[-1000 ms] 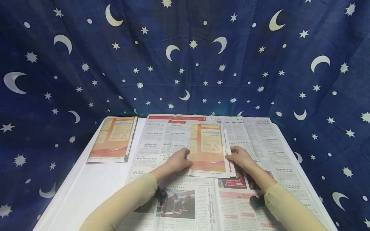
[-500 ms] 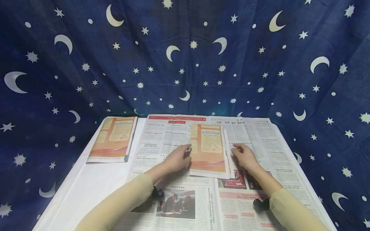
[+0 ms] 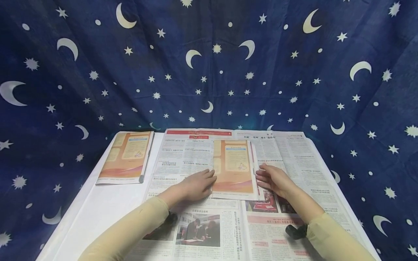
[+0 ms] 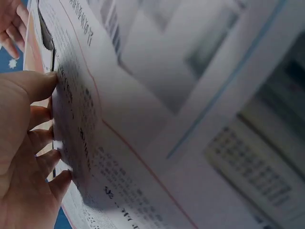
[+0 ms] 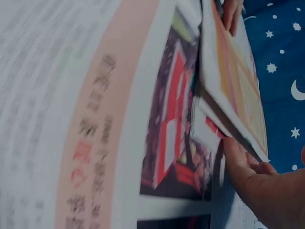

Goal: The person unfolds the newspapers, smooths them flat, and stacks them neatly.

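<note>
A folded newspaper (image 3: 233,174), orange page up, lies on a spread newspaper (image 3: 303,177) in the head view. My left hand (image 3: 195,185) is at its left edge with fingers extended; in the left wrist view the fingertips (image 4: 61,183) touch paper. On the other side, my right hand (image 3: 274,180) lies along the right edge, fingers nearly straight. The right wrist view shows the right thumb (image 5: 233,155) close against the edge of the folded newspaper (image 5: 238,86), which has visible thickness. White and red-marked layers stick out a little on its right side.
A second folded newspaper (image 3: 125,157) with the same orange page lies at the table's back left. White tabletop (image 3: 107,210) shows at the left. A dark blue curtain (image 3: 209,72) with moons and stars hangs behind the table.
Both hands first pinched the side edges of the folded newspaper, then let go. Now their fingers are straighter against its edges. A layer at its lower right now sticks out differently.
</note>
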### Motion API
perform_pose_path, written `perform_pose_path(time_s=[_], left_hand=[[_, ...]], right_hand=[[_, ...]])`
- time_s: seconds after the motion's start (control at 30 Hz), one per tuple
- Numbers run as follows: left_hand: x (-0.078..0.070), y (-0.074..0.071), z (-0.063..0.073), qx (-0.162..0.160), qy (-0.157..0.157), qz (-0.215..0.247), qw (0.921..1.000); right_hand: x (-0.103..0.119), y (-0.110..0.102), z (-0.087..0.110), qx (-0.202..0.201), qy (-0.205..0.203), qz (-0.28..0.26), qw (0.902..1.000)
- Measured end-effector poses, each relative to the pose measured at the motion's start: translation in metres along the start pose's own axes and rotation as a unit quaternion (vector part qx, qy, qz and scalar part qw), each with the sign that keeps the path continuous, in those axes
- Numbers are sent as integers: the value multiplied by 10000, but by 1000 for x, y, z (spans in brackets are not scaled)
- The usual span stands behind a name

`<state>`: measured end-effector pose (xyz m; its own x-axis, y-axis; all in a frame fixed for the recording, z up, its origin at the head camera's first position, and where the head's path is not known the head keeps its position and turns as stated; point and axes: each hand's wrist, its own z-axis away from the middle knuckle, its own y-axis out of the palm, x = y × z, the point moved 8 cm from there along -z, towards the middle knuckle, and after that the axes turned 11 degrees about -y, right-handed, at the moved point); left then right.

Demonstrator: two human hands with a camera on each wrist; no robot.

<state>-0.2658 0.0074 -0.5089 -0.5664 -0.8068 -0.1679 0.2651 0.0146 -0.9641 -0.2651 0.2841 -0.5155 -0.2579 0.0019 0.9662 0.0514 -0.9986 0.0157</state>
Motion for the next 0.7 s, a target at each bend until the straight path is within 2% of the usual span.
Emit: perform_pose_path(time_s=[0.1, 0.27, 0.4, 0.47, 0.53, 0.6, 0.63, 0.7], left_hand=[[1, 3, -1, -11, -44, -124, 9999], [2, 3, -3, 64, -109, 54, 9999], [3, 1, -3, 232, -234, 627, 9975], [5, -1, -4, 358, -289, 1101, 9929], [8, -5, -5, 532, -413, 1821, 9810], [14, -9, -6, 691, -585, 2588, 9617], [16, -11, -7, 780, -663, 3031, 9474], [20, -17, -10, 875, -715, 3897, 9140]], right_hand=[[-1, 3, -2, -15, 138, -307, 9994], [-3, 13, -7, 222, 111, -247, 9994], [-1, 28, -10, 576, -129, 53, 9982], [3, 38, -10, 683, -302, 155, 9971], [9, 48, -10, 656, -456, 260, 9965], [17, 60, -11, 636, -586, 312, 9958], [21, 66, -11, 634, -642, 302, 9955], [30, 79, -12, 652, -732, 294, 9948]])
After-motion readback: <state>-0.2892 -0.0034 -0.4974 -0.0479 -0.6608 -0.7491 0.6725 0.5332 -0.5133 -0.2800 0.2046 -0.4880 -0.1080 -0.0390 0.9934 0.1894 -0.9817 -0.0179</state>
